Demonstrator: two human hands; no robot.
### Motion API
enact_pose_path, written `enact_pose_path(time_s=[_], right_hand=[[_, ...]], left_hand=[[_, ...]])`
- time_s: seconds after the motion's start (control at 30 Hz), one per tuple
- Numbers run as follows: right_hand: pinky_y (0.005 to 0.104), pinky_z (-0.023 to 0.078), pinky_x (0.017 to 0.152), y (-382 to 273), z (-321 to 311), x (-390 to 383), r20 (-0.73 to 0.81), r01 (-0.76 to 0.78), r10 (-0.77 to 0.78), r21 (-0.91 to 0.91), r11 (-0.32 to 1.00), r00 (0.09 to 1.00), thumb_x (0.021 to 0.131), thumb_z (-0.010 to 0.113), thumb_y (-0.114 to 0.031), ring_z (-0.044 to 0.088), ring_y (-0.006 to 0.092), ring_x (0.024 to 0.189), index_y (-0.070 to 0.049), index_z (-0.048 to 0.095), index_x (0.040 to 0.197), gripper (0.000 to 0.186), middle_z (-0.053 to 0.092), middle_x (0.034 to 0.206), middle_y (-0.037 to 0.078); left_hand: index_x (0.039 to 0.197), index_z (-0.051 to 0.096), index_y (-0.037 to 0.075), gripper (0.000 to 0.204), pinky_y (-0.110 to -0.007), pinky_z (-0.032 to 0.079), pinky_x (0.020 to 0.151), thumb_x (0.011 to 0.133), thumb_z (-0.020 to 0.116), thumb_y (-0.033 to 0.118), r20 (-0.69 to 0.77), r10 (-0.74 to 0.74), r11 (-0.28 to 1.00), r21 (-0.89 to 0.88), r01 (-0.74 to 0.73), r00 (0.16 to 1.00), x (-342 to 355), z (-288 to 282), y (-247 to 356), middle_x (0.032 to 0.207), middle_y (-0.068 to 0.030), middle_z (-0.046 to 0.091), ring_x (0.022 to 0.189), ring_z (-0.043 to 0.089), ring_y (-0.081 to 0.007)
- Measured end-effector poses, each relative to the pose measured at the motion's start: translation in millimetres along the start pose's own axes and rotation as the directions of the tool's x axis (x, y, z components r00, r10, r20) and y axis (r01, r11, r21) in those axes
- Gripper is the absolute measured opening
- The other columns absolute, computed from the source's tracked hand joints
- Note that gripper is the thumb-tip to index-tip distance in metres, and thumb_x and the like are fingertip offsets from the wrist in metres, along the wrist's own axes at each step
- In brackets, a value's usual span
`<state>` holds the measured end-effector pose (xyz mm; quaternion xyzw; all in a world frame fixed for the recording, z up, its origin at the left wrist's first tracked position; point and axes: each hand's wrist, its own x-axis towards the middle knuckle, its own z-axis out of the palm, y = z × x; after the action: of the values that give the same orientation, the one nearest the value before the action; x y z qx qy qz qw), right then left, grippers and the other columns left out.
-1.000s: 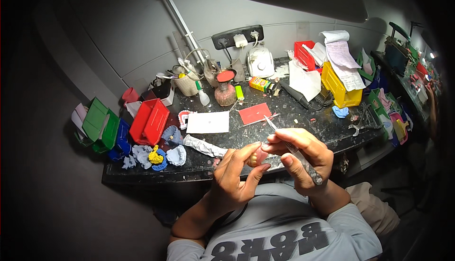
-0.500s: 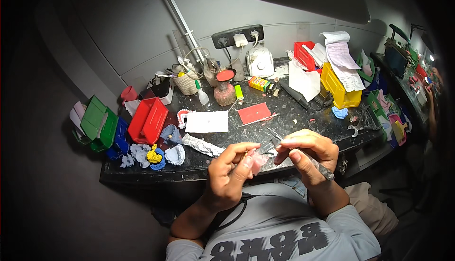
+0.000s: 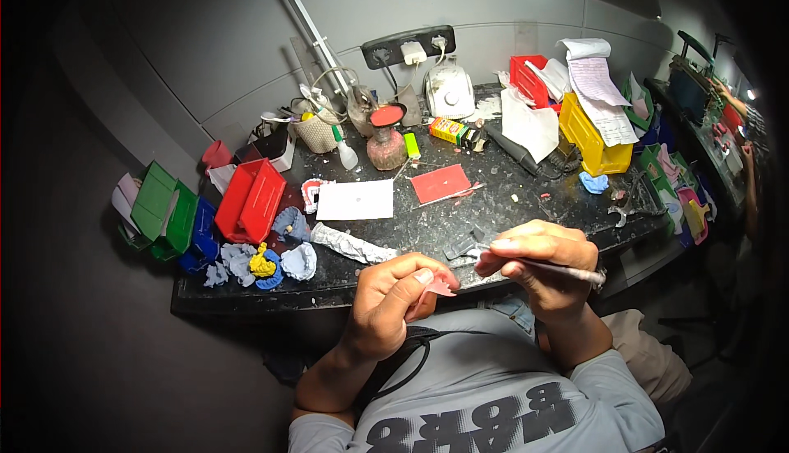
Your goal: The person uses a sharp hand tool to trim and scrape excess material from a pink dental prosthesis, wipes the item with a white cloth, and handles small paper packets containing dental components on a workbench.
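Above the front edge of the bench, my left hand (image 3: 385, 298) is closed, pinching a thin pink piece with a jagged edge (image 3: 437, 287) between thumb and fingers; it looks like wax or resin. To its right, my right hand (image 3: 549, 268) grips a slender pen-like hand tool (image 3: 567, 270), whose handle sticks out past the knuckles to the right. Its working end points toward the left hand, blurred and partly hidden by the fingers. Tool and pink piece are apart. Just beyond the fingertips lies a clear, shiny object (image 3: 467, 243) I cannot make out.
A red sheet (image 3: 441, 183), white card (image 3: 355, 201) and foil-like roll (image 3: 353, 243) lie on the bench (image 3: 493, 206). Behind them stand a burner with a red-filled dish (image 3: 386, 114) and a green lighter (image 3: 412, 145). Dental casts (image 3: 290, 224) and a red bin (image 3: 251, 200) are left, a yellow bin (image 3: 593, 136) right.
My hands have moved slightly apart. The tool has tipped from a steep slant to nearly level, and my left hand has turned the pink piece, which now shows flatter.
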<state>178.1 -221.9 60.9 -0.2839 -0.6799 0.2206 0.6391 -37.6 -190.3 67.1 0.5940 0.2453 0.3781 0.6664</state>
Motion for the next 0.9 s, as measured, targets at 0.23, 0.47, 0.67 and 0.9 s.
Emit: enact_pose_path(time_s=[0.23,0.47,0.67,0.9], right_hand=[[0.0342,0.057,0.074,-4,7,-1,0.124,0.113,-0.104,-0.075,0.991,0.987,0.082,0.071,-0.008,0.071,0.0275,0.086,0.002,0.068,0.105,0.025,0.071,0.094,0.016],[0.0351,0.057,0.075,1,22,4,0.12,0.213,-0.187,-0.268,0.94,0.975,0.09,0.063,-0.014,0.071,0.0287,0.086,0.005,0.064,0.107,0.025,0.07,0.095,0.019],[0.0334,0.056,0.076,-1,18,6,0.151,0.169,-0.141,-0.193,0.966,0.978,0.085,0.065,0.0,0.07,0.0292,0.089,0.004,0.063,0.114,0.029,0.069,0.101,0.018],[0.0321,0.055,0.072,7,18,21,0.071,0.139,-0.123,-0.298,0.944,0.99,0.085,0.064,-0.001,0.07,0.0263,0.083,0.003,0.063,0.11,0.025,0.069,0.093,0.017]], left_hand=[[0.095,0.063,-0.009,0.03,-0.02,0.03,0.049,0.093,0.045,0.014,-0.064,0.036,0.983,0.181,-0.024,0.997,-2,6,-4,0.064,-0.0026,0.055,0.053,0.042,-0.0032],[0.093,0.063,-0.006,0.025,-0.022,0.038,0.055,0.097,0.041,0.006,0.033,0.123,0.948,0.29,-0.128,0.992,2,3,-7,0.07,-0.0042,0.06,0.061,0.048,-0.0053],[0.092,0.065,-0.005,0.025,-0.022,0.039,0.056,0.096,0.043,0.006,0.021,0.099,0.932,0.349,-0.1,0.995,4,-2,-11,0.067,-0.0039,0.059,0.061,0.048,-0.0054],[0.088,0.066,-0.008,0.028,-0.022,0.036,0.052,0.094,0.044,0.007,-0.024,0.128,0.959,0.259,-0.117,0.992,14,-9,-15,0.065,-0.0032,0.057,0.056,0.045,-0.0049]])
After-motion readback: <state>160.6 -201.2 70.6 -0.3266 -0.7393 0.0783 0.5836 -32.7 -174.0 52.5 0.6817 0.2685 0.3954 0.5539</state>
